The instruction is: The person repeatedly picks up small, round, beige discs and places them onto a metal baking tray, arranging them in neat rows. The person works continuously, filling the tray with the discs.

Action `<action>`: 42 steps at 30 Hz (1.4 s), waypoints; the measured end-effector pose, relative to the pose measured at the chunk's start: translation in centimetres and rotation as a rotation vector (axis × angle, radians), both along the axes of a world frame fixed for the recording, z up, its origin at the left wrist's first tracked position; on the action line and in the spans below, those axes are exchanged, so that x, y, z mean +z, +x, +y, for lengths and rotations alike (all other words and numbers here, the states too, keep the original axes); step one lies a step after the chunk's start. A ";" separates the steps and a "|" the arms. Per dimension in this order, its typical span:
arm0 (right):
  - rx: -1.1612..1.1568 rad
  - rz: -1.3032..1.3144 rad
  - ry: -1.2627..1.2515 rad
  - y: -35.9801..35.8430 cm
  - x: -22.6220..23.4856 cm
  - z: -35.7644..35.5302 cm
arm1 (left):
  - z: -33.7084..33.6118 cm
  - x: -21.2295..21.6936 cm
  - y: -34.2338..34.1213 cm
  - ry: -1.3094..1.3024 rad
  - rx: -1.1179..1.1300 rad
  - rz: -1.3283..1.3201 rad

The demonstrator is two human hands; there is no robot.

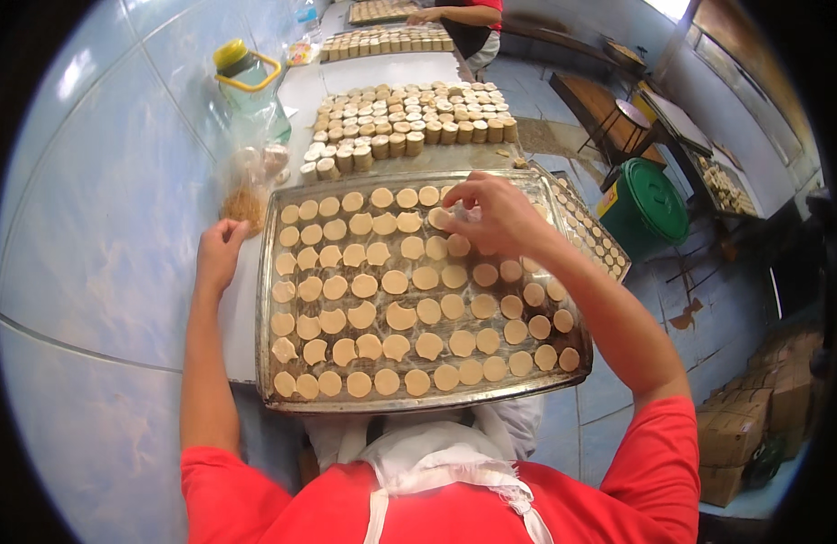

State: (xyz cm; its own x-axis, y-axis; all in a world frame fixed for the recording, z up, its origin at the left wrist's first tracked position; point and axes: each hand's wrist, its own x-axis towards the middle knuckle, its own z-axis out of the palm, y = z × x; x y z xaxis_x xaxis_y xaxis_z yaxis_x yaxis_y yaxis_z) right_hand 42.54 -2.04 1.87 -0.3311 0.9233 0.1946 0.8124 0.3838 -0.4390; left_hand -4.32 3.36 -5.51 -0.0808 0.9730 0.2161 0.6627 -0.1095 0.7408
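A large metal baking tray (427,399) lies before me, with rows of flat, pale dough discs (401,315) on it. Several discs have notched or bitten-looking edges. My right hand (498,216) reaches over the tray's far part, its thumb and forefinger closed at the edge of a dough disc (439,218). Something whitish shows under that palm, too hidden to name. At the tray's left, my left hand (221,257) is closed, fingertips against a clear plastic bag (244,204) of brown, crumbly stuff. What those fingertips pinch, if anything, is hidden.
Beyond the tray stand rows of short dough cylinders (418,122). A green-tinted jug (255,100) with a yellow lid is by the tiled wall. Rightward are another disc-filled tray (586,227), a green lidded bin (645,204) and cardboard boxes (735,426). Another person's arm (468,14) shows far off.
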 end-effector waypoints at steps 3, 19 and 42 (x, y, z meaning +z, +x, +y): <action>-0.040 0.118 -0.066 1.0 1.8 2.4 | -1.7 -4.6 -0.7 -0.007 0.070 -0.199; -0.145 -0.487 -0.089 -14.1 -1.7 19.3 | -3.1 -5.5 1.2 0.175 0.195 -0.192; 0.021 0.342 -0.683 -11.8 0.2 19.6 | -2.8 -6.2 1.8 0.195 0.222 -0.197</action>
State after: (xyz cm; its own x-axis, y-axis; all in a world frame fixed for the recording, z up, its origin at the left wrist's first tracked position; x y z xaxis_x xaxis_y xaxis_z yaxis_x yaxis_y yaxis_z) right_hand 30.72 17.55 2.06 -0.3742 0.8696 -0.3222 0.5837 -0.0492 -0.8105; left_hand -2.51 0.58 -11.67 -0.3442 0.8690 0.3555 0.5323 -0.1312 0.8363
